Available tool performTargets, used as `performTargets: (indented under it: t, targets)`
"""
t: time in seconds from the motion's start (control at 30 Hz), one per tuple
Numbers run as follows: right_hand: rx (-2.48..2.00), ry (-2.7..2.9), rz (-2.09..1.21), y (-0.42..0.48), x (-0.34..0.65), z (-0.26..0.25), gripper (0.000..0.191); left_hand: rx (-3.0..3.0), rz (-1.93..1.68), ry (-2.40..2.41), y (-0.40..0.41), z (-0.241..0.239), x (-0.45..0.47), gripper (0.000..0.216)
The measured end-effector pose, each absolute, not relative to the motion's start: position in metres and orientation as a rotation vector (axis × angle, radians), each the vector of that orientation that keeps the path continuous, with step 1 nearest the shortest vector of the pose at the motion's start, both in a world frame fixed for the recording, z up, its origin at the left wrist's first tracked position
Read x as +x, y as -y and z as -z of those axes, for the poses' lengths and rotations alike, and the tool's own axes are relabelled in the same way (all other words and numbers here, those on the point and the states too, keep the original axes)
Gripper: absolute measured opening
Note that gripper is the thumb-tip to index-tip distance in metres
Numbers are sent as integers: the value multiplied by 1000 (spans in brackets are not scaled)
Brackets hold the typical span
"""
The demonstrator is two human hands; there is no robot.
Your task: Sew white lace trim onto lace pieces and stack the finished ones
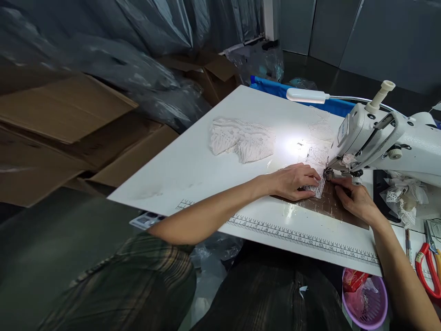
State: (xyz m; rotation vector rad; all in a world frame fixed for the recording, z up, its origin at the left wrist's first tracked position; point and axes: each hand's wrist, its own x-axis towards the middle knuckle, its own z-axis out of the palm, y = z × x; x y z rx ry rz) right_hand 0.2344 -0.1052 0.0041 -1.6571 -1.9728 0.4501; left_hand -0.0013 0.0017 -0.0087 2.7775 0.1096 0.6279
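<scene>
A strip of white lace (319,187) lies under the needle area of a white sewing machine (354,128). My left hand (296,181) rests palm-down on the lace, fingers stretched over it and the thumb apart. Just right of the presser foot (330,174), my right hand (356,200) reaches its index fingertip to the lace's edge, with the thumb apart below. More lace (319,131) spreads behind the foot, partly hidden by the machine head. A gathered, ruffled white lace piece (241,138) lies farther left on the table.
A white table (206,184) bears a printed ruler (303,236) along its front. Red-handled scissors (427,269) and lace scraps (406,197) lie at right. A purple basket (381,303) hangs below the edge. A lamp (306,95) lights the work; cardboard boxes (65,110) stand left.
</scene>
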Motion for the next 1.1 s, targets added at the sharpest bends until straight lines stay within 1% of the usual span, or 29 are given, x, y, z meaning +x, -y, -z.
performTargets:
  t: [0.17,0.27,0.37,0.4,0.5,0.67,0.77,0.9,1.1]
  targets:
    - [-1657,1788,-357,112,228,12,28,2779,-510,-182,0,7,-1,13]
    - [-1547,1892,-352,118,219,11,26,2768,-503,-231,2,6,1,17]
    - [-1453,2023,-335,122,208,8,33,2738,-544,-270,3,8,1,22]
    - [-1453,2037,-313,122,205,7,32,2734,-572,-278,4,9,2,24]
    - [-1486,2032,-253,121,199,9,20,2756,-666,-224,4,12,3,24]
    - [-1488,1953,-194,119,202,10,20,2786,-862,-109,2,14,6,30]
    - [-1526,2005,-131,121,206,11,26,2663,-940,-135,1,11,6,31]
    - [-1483,2222,-93,123,208,12,35,2618,-920,-158,1,10,5,29]
    - [-1444,2262,-139,126,209,13,33,2789,-777,-74,3,15,6,26]
